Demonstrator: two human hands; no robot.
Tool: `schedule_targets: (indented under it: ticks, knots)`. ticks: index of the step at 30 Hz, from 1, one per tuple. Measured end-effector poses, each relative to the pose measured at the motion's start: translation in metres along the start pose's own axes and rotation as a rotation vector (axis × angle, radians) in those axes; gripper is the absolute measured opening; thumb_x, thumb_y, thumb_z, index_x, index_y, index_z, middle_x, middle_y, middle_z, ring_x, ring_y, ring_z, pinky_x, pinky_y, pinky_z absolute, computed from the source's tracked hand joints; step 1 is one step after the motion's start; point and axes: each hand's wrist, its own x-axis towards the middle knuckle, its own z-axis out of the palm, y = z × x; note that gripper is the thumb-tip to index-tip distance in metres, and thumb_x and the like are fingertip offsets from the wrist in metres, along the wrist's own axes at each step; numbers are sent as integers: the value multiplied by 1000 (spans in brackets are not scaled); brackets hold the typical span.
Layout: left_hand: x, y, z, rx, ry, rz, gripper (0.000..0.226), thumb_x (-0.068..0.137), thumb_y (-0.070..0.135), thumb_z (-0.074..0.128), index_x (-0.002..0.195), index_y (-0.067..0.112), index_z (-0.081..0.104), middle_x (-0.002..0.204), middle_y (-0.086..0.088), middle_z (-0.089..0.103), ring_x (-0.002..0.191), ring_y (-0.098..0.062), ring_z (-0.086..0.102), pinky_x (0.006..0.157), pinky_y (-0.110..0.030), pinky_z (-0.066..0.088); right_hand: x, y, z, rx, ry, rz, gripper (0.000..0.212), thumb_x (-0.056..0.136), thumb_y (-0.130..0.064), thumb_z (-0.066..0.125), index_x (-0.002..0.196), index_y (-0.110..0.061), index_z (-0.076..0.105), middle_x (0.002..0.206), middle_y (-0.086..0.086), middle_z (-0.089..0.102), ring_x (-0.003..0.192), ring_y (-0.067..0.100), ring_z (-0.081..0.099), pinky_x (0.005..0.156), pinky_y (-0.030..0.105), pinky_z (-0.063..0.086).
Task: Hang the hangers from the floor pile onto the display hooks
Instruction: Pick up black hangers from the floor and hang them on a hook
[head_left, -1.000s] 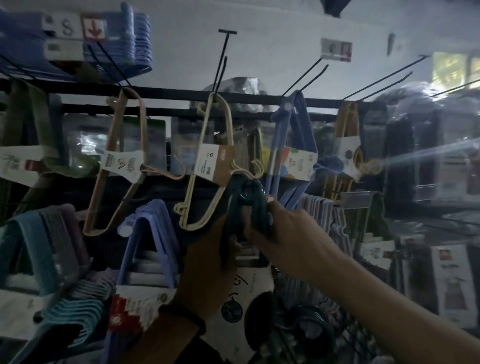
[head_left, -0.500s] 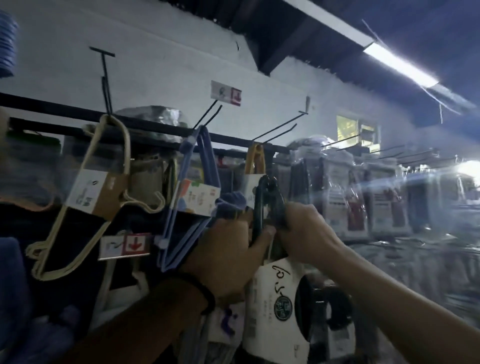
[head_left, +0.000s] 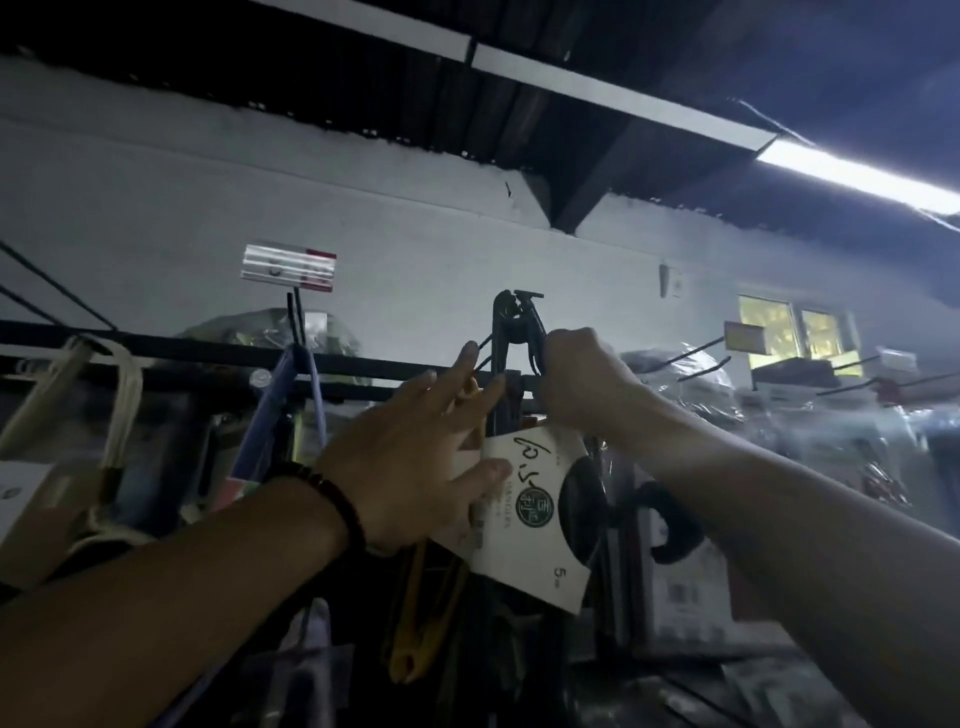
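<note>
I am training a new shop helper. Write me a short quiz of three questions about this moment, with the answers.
1. True or false: the right hand grips the black hangers near their top.
2. What colour are the lower hangers, seen under the left hand? A yellow, B red, C green.
3. Fill in: the left hand touches the white label with ___ fingers (straight or curled).
Key: 1 true; 2 A; 3 straight.

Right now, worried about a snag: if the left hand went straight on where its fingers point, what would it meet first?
Likely the black hangers that the right hand grips, just past the fingertips of the left hand; depth is unclear.
</note>
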Motion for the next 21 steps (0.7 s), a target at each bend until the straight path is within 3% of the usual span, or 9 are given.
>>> schedule_targets:
  ticks: [4, 9, 13, 17, 19, 21]
  knots:
    - [34, -7, 6, 127, -23, -5, 89, 98, 77, 29, 162, 39, -20, 165, 26, -31, 160, -9, -9, 129, -48, 20, 18, 10, 18, 68, -1, 52, 35, 92, -8, 65, 67, -16, 41, 65, 0, 50, 57, 12, 51, 43, 21, 32]
    - [48, -13, 16, 93, -28, -30, 94, 96, 80, 27, 158, 38, -30, 166, 22, -31, 161, -12, -9, 131, -46, 15, 37, 10, 33, 176, 0, 66, 30, 94, -11, 64, 70, -14, 46, 71, 3, 52, 59, 13, 50, 50, 25, 41]
    - [56, -24, 36, 207, -57, -24, 100, 95, 72, 38, 161, 30, -25, 167, 15, -32, 161, -19, -4, 126, -51, 28, 47, 11, 69, 289, -38, 129, 8, 96, -12, 65, 89, -8, 63, 82, 7, 65, 71, 19, 66, 57, 32, 61]
    - [64, -30, 65, 280, -100, -47, 107, 94, 63, 55, 164, 25, -17, 172, 6, -25, 157, -26, 14, 114, -53, 43, 56, 7, 104, 348, -79, 178, 13, 97, -13, 63, 85, -9, 62, 80, 6, 64, 66, 18, 63, 50, 28, 52]
    - [71, -35, 79, 289, -88, -65, 109, 93, 58, 61, 164, 24, -14, 173, 4, -18, 153, -29, 23, 110, -52, 46, 65, 3, 125, 349, -80, 198, 16, 99, -16, 62, 103, -1, 64, 89, 6, 59, 74, 19, 62, 60, 28, 53]
    - [80, -41, 93, 295, -113, -111, 107, 93, 53, 62, 164, 25, -13, 174, 3, -16, 153, -30, 24, 112, -55, 44, 72, 0, 140, 339, -136, 222, 34, 100, -20, 60, 126, 1, 57, 105, 13, 56, 91, 25, 62, 77, 32, 53]
